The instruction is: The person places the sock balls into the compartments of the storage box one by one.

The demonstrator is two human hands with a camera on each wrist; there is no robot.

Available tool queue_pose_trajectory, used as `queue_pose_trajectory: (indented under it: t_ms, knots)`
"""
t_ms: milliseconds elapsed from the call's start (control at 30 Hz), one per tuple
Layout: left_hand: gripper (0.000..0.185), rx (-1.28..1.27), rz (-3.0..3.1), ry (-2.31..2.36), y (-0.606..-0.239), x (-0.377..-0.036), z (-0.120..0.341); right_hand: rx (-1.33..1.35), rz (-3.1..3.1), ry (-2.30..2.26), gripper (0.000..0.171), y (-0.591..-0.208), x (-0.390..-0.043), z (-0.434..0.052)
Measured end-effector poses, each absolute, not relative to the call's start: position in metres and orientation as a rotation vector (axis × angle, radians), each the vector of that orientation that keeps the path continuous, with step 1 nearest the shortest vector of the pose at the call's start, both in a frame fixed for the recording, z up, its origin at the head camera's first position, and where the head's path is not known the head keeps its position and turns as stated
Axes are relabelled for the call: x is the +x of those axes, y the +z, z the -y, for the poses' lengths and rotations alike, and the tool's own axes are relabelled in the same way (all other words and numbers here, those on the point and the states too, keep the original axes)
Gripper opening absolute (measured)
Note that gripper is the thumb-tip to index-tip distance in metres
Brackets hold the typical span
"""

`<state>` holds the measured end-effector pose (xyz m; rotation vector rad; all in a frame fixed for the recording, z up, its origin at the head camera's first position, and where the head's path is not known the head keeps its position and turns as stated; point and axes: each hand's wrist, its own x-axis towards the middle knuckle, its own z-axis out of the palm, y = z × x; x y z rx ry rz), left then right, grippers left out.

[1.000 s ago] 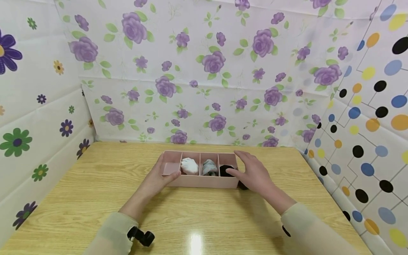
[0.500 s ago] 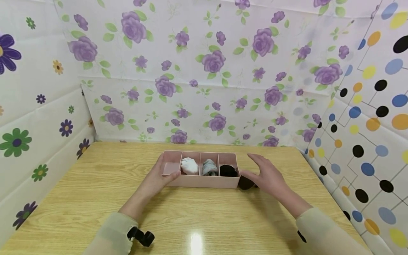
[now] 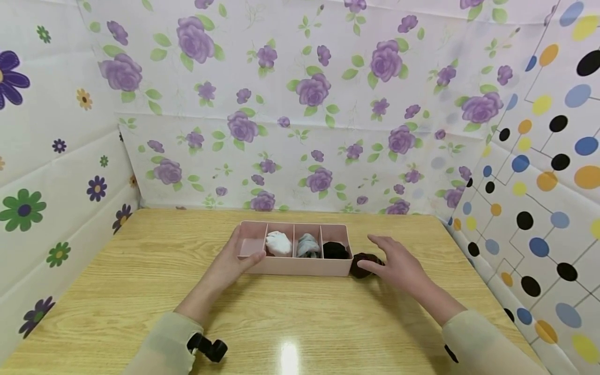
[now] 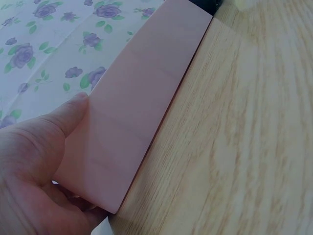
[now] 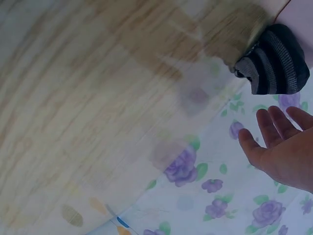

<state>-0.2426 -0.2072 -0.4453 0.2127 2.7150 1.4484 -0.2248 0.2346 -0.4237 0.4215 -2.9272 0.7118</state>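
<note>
A long pink divided box (image 3: 300,267) sits on the table. Its compartments hold a white cloth bundle (image 3: 278,244), a grey one (image 3: 308,246) and a black one (image 3: 335,251); the leftmost shows its pink floor. My left hand (image 3: 228,267) grips the box's left end, thumb on the front wall, as the left wrist view also shows. Against the box's right end lies a balled sock (image 5: 279,61), dark with grey stripes in the right wrist view. Beside the sock, my right hand (image 3: 399,264) is held with fingers spread and nothing in it.
The wooden table (image 3: 281,317) runs back to a floral sheet (image 3: 290,156). Patterned sheets also stand at the left (image 3: 56,172) and right (image 3: 539,208). A black strap piece (image 3: 207,348) is at the left sleeve.
My right hand has moved right, off the box's right end, and now hovers at the striped sock, which shows more fully. The left hand and box stay put.
</note>
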Motion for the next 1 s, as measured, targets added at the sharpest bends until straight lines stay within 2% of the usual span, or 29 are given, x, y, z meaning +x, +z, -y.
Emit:
queue_pose_trajectory:
  t_ms: [233,1000]
  knots:
    - [0.119,0.219,-2.712,1.46,-0.447,-0.244,0.208,0.441,2.945,0.707,0.095,-0.431,-0.225,-0.236]
    - [0.119,0.217,-2.704,1.473,-0.445,-0.243,0.207,0.485,2.95,0.698,0.076,-0.438,-0.223,-0.228]
